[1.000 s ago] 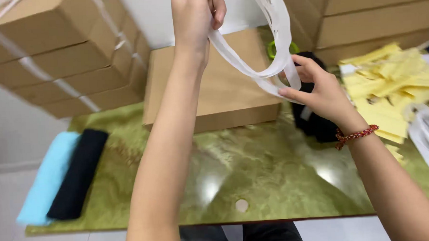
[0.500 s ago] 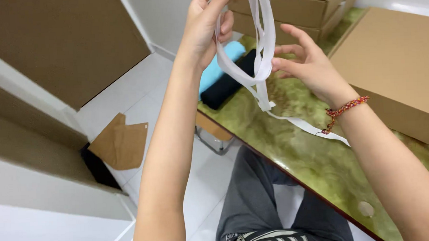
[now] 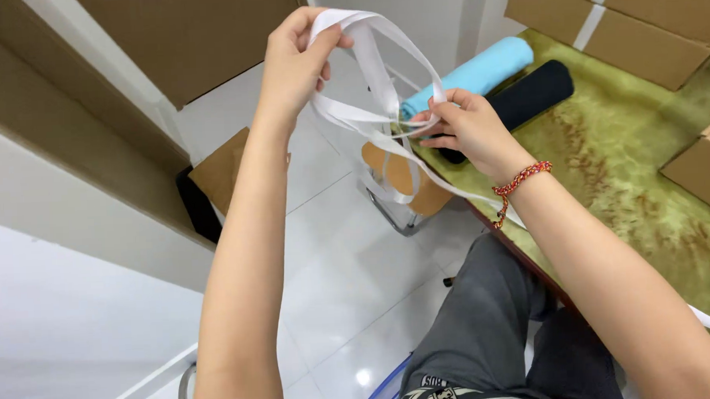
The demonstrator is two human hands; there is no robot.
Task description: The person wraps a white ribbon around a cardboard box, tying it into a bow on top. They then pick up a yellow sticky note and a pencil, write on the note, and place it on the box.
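1. The left hand (image 3: 293, 62) was raised highest, fingers pinched shut on the top of a white strap (image 3: 383, 102) loop.
2. The strap hung down and rightward from that grip, its long axis slanting toward the right hand (image 3: 464, 131).
3. The right hand, lower and beside the green table (image 3: 632, 155), pinched the strap's crossing, forearm angled up.

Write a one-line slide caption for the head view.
Left hand and right hand loop a white strap beside a green marbled table.
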